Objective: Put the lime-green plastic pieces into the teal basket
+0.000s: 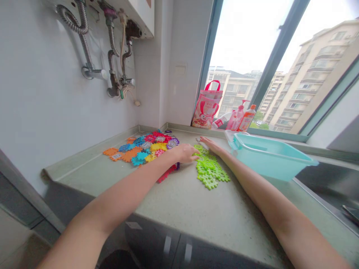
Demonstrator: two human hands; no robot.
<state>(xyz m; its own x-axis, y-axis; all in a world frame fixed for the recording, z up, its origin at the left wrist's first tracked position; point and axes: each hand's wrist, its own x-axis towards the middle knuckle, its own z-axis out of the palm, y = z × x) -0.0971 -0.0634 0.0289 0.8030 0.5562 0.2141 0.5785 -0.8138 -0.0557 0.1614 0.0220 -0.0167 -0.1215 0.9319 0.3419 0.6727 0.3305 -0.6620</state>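
Observation:
Bright green interlocking puzzle tiles (pixel 210 168) lie in a loose, overlapping group on the counter. At the left edge of that group is my left hand (pixel 186 153), its fingers partly bent and the thumb apart from them. No tile shows clearly in its grip. My right hand (pixel 211 145) rests on the far right side of the green tiles, fingers stretched out and low to the counter. Left of my left hand spreads a mixed heap with orange tiles (pixel 131 154), blue tiles (pixel 139 158), yellow tiles (pixel 158 147) and red tiles (pixel 150 138). My left forearm hides part of this heap.
A turquoise plastic basin (pixel 275 157) stands right of my right forearm, beside a sink (pixel 333 186). Pump bottles (pixel 237 118), an orange-capped bottle (pixel 247 117) and a pink bag (pixel 206 108) line the windowsill. Metal hoses (pixel 84 41) hang on the left wall.

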